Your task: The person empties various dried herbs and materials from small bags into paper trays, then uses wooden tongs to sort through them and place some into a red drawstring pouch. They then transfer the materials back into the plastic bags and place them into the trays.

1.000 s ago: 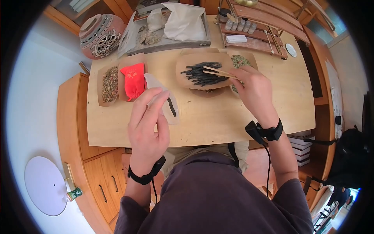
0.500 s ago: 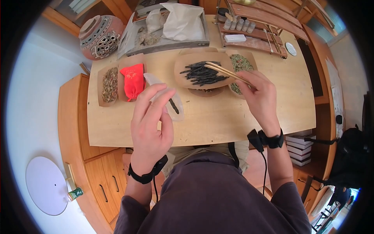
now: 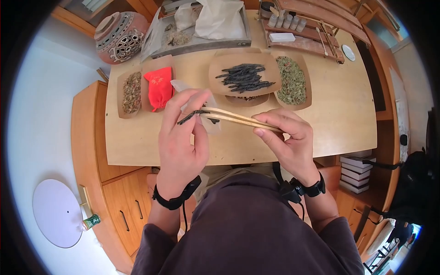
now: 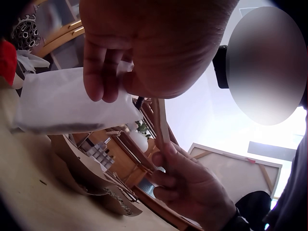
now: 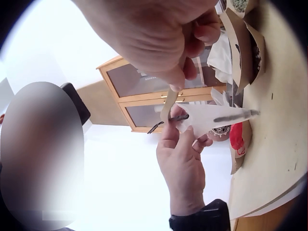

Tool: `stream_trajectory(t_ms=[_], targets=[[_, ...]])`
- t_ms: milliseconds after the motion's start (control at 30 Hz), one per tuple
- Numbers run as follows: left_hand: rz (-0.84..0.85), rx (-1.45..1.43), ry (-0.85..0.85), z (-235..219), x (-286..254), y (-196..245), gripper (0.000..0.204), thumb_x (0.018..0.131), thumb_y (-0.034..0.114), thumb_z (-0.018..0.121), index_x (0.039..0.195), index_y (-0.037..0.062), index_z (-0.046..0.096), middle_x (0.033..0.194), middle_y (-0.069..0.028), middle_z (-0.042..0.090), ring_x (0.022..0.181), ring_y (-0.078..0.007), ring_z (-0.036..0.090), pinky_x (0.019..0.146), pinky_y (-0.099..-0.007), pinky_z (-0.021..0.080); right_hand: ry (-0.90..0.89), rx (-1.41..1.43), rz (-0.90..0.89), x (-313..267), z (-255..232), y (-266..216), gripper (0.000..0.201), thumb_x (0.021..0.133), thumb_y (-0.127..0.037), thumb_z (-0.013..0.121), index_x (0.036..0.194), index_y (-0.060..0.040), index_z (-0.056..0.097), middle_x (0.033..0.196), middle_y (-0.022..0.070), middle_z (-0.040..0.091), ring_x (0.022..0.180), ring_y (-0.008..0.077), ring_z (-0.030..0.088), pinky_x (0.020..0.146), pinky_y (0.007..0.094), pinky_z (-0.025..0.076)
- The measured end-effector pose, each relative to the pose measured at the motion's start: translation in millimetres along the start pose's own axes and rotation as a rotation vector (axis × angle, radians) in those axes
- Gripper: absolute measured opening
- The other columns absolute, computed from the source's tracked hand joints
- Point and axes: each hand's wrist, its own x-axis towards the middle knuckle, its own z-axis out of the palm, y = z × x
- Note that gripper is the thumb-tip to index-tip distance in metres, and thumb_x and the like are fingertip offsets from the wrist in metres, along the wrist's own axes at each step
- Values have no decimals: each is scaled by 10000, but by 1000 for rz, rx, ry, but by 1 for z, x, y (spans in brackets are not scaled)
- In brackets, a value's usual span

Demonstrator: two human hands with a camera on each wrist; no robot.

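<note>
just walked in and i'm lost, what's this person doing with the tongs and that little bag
Their left hand holds a translucent white bag while the right hand grips wooden tongs with a dark, dried strip at its mouth. Another strip shows inside. More dark strips lie in a brown paper tray on the table.

The right hand [image 5: 154, 41] grips wooden tongs [image 5: 168, 103], their tips at a dark, twisted strip [image 5: 179, 117] at the mouth of a translucent white bag [image 5: 202, 114]. The left hand [image 5: 183, 166] pinches the bag, which contains dark material [image 5: 236, 116]. Beyond stands a glass-fronted wooden cabinet [image 5: 144, 99].
</note>
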Motion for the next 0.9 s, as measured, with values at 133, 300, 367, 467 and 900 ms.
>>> stream_trajectory(t_ms=[133,300,367,467,900], targets=[[-172,-116,-3,-2,-3,10,557,826,-186,523,1335,-2,650,1297,-159,631,1129,-335,646,913,-386,539,-16,-38,-39,2,2,1,213,905,-55,806,1118,-45,800,911,44,727,693,92,587,557,246,440],[-156,-87,-21,0,-4,9,575,825,-192,508,1346,5,650,1289,-155,634,1140,-332,648,921,-385,536,60,-205,-154,3,9,1,231,864,-45,816,1094,-56,800,927,84,738,736,205,662,615,314,512],[-102,-53,-26,-2,-3,6,522,877,-152,519,1354,8,657,1327,-157,629,1177,-310,643,930,-360,536,96,-294,-251,5,10,3,247,840,-49,824,1085,-68,799,932,86,739,757,239,677,643,339,531],[-68,-38,-13,0,-2,5,538,857,-165,520,1352,0,654,1307,-161,634,1159,-326,645,953,-379,527,123,-418,-367,8,13,4,268,811,-64,839,1076,-85,798,937,77,739,772,262,682,668,363,544],[-96,-44,-15,-2,-5,6,566,837,-176,513,1357,-3,654,1297,-175,641,1135,-339,657,947,-382,538,134,-396,-229,-12,-14,0,259,825,-49,843,1078,-80,797,940,72,740,767,225,684,640,322,533]])
